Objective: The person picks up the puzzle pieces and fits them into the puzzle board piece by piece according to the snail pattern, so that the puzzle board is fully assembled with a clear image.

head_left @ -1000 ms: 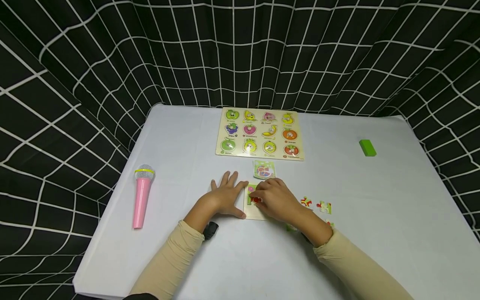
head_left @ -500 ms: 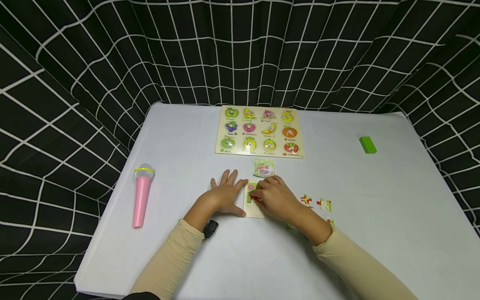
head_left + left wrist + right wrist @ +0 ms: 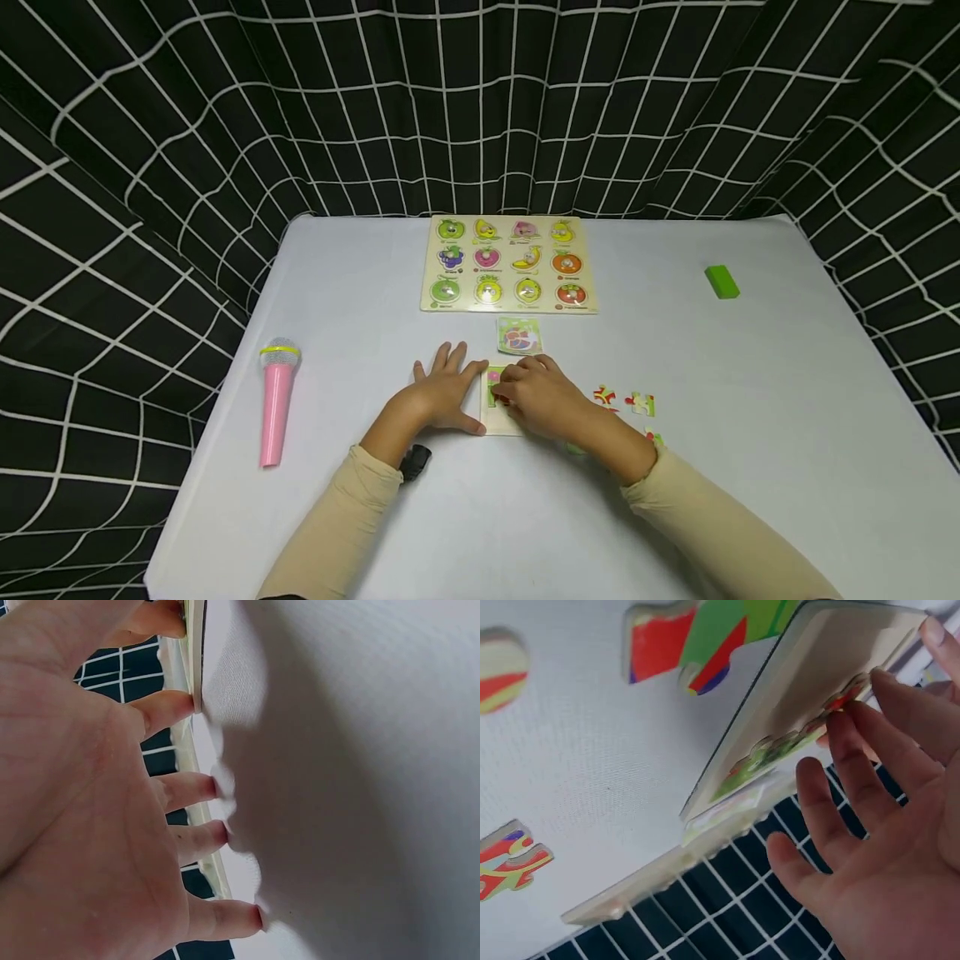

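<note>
A small wooden puzzle tray (image 3: 501, 426) lies on the white table, with several jigsaw pieces fitted along its far side (image 3: 761, 757). My left hand (image 3: 441, 400) is spread at the tray's left edge. Its thumb and index finger touch that edge, and the other fingertips rest on the cloth. Over the tray, my right hand (image 3: 543, 400) pinches a red jigsaw piece (image 3: 846, 695) between thumb and fingers, low against the fitted pieces. Most of this piece is hidden by the fingers in the head view. Just beyond the tray lies a small picture card (image 3: 520, 336).
Loose jigsaw pieces (image 3: 641, 404) lie right of the tray, some partly under my right forearm. A fruit peg board (image 3: 510, 265) lies at the back. A pink toy microphone (image 3: 277, 408) is at the left, a green block (image 3: 722, 282) at the far right.
The head view has shifted slightly, so everything sits a little further left in it. Both hands keep nearly the same place on the tray, the right one still pinching the red piece.
</note>
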A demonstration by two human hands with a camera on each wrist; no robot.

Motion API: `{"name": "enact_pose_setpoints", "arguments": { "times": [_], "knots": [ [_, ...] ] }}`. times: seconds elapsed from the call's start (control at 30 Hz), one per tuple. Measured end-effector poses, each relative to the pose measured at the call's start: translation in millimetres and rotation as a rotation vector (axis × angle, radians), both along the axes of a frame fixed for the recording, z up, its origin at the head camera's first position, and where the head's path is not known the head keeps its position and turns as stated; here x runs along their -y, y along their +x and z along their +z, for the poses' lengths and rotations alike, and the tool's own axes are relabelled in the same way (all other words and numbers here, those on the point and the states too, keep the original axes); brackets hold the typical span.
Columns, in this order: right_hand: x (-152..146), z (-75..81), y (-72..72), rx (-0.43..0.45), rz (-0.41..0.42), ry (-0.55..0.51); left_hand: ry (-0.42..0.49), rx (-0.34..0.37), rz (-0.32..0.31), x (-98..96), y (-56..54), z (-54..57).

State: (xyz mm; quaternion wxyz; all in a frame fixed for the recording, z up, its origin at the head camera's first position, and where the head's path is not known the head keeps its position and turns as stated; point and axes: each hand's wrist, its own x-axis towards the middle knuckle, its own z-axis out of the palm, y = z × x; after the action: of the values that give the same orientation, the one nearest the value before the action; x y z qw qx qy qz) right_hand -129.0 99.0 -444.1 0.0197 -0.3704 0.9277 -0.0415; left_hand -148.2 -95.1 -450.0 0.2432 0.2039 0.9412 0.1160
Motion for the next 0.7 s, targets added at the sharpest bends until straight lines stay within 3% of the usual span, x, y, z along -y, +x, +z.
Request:
{"name": "enact_pose_setpoints", "arguments": {
  "times": [0.33,0.53,0.7],
  "knots": [
    [-12.0,4.0,6.4,0.050,0.014,-0.011,0.019,-0.009,-0.001,-0.2,-0.2,-2.3],
    [-50.8,16.7,0.6,0.055,-0.092,-0.086,0.048,-0.008,0.003,0.8,1.3,-3.0],
    [-92.7,14.9,3.2,0.093,-0.192,-0.080,0.060,-0.009,0.007,2.1,2.3,-2.5]
  ]
}}
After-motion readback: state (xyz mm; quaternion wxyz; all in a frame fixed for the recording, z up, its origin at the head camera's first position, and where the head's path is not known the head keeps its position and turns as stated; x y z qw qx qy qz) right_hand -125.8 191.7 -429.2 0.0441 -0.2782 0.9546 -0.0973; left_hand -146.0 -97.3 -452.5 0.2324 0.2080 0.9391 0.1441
